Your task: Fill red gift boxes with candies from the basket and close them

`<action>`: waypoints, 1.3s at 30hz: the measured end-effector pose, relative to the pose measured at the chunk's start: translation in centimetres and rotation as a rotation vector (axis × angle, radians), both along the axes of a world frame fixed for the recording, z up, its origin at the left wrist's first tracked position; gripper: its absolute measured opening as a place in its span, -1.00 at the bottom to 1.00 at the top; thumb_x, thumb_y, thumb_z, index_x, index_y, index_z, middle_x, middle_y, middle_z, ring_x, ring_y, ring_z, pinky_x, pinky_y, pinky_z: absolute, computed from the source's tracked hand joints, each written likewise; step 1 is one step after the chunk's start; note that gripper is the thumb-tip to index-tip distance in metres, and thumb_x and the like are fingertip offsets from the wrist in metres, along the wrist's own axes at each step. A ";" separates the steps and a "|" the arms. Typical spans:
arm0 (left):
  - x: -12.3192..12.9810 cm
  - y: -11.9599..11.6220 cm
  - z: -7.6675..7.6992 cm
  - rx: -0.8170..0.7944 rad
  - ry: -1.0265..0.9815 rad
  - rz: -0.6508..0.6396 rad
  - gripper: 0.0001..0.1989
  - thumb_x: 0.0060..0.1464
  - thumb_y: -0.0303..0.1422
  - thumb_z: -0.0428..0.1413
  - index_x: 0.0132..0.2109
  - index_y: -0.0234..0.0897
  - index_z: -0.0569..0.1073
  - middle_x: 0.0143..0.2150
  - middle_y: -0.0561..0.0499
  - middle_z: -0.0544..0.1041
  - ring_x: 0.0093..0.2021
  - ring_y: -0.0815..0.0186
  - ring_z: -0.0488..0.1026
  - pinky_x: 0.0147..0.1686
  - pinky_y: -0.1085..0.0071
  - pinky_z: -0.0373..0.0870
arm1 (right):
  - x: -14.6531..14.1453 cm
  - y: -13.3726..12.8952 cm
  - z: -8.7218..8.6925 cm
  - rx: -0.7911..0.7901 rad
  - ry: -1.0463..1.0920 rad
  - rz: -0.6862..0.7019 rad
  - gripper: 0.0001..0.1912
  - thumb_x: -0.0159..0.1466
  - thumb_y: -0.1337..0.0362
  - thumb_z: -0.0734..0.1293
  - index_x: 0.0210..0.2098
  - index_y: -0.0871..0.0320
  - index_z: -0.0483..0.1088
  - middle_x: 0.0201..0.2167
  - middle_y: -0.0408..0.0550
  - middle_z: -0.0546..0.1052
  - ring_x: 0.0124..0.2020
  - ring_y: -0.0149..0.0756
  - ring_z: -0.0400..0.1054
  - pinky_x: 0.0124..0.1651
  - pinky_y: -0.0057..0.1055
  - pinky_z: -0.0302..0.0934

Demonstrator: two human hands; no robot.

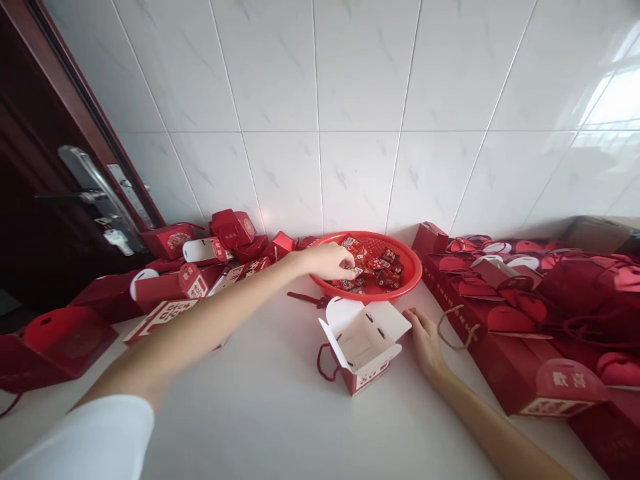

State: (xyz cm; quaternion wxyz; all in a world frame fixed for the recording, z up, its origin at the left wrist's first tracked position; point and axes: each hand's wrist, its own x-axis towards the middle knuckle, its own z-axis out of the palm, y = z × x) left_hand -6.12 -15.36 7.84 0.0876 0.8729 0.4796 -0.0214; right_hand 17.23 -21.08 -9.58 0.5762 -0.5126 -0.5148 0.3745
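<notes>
My left hand [331, 261] reaches into a red plastic basket [416, 275] of wrapped candies [385, 270]. Its fingers are curled around a wrapped candy, partly hidden by the hand. In front of the basket stands a small red-and-white gift box [367, 340], upright, with its white flaps spread and its inside showing bare. A dark red cord handle [326, 365] loops from its left side. At the box's right flap, my right hand [424, 337] has its fingertips bent against the edge, gripping it.
Several red gift boxes [160, 290] crowd the left of the white table [280, 413]. On the right lies a large red carton [465, 327] with more boxes heaped on and beside it. A tiled wall [360, 173] rises behind, and a dark door [45, 167] is at the left.
</notes>
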 end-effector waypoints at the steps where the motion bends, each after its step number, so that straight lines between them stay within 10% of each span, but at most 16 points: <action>1: 0.5 1.8 -0.1 -0.117 0.102 -0.016 -0.61 0.12 -0.13 0.13 0.03 -0.14 0.59 0.02 -0.04 0.61 -0.06 0.16 0.52 -0.10 0.34 0.41 | -0.1 0.0 -0.1 -0.007 -0.004 0.002 -0.64 0.12 -0.03 0.28 -0.59 0.10 0.27 -0.60 -0.16 0.29 -0.50 -0.30 0.16 -0.41 -0.37 0.08; 4: 2.7 5.1 -1.9 -0.378 0.320 0.002 -0.47 -0.08 -0.13 0.26 0.08 -0.13 0.58 -0.06 -0.07 0.64 -0.14 0.13 0.55 -0.19 0.35 0.46 | -0.3 -0.1 -0.2 -0.023 0.005 0.031 -0.66 0.09 -0.03 0.27 -0.56 0.12 0.31 -0.60 -0.15 0.33 -0.49 -0.30 0.18 -0.40 -0.37 0.08; 8: 5.5 5.9 -4.9 -0.324 0.411 0.035 -0.29 -0.32 -0.25 0.35 0.11 -0.13 0.56 0.01 -0.17 0.62 -0.09 -0.01 0.54 -0.16 0.24 0.50 | -0.4 -0.1 -0.3 -0.017 0.003 0.084 -0.67 0.10 0.00 0.26 -0.55 0.14 0.31 -0.61 -0.17 0.35 -0.50 -0.32 0.19 -0.39 -0.39 0.08; 18: 6.1 5.9 -6.7 -0.242 0.357 0.061 -0.65 -0.16 -0.42 0.22 -0.13 -0.32 0.61 0.01 -0.27 0.60 -0.08 -0.02 0.55 -0.17 0.26 0.49 | -0.2 0.2 -0.6 0.005 -0.017 0.072 -0.69 0.12 0.02 0.27 -0.52 0.15 0.37 -0.58 -0.12 0.41 -0.51 -0.31 0.23 -0.47 -0.41 0.11; 26: 5.5 6.3 -7.1 -0.201 0.127 0.037 -0.85 -0.08 -0.35 0.22 -0.30 -0.27 0.56 -0.25 -0.10 0.64 -0.31 0.17 0.57 -0.36 0.40 0.43 | 1.3 2.9 6.0 0.417 -0.145 -0.099 -0.74 0.26 0.09 0.29 -0.44 0.12 0.38 -0.55 -0.16 0.42 -0.53 -0.38 0.22 -0.44 -0.43 0.13; 31: 5.3 6.4 -7.0 -0.049 -0.108 0.085 -0.76 0.05 -0.40 0.13 -0.09 -0.25 0.52 -0.08 -0.12 0.62 -0.10 0.13 0.57 -0.21 0.39 0.44 | -0.4 9.3 10.2 0.188 -0.312 0.081 -0.92 0.10 0.31 0.34 -0.38 0.10 0.45 -0.36 -0.10 0.57 -0.28 -0.26 0.42 -0.14 -0.35 0.28; 39: 4.3 7.5 -7.6 0.133 -0.352 0.090 -0.49 -0.02 -0.64 0.04 0.10 -0.32 0.44 0.04 -0.18 0.59 0.09 0.10 0.52 0.02 0.32 0.43 | -2.4 13.7 7.7 -0.036 -0.284 0.406 -0.70 0.00 0.43 0.35 -0.24 0.14 0.47 -0.52 -0.16 0.55 -0.47 -0.30 0.45 -0.39 -0.40 0.36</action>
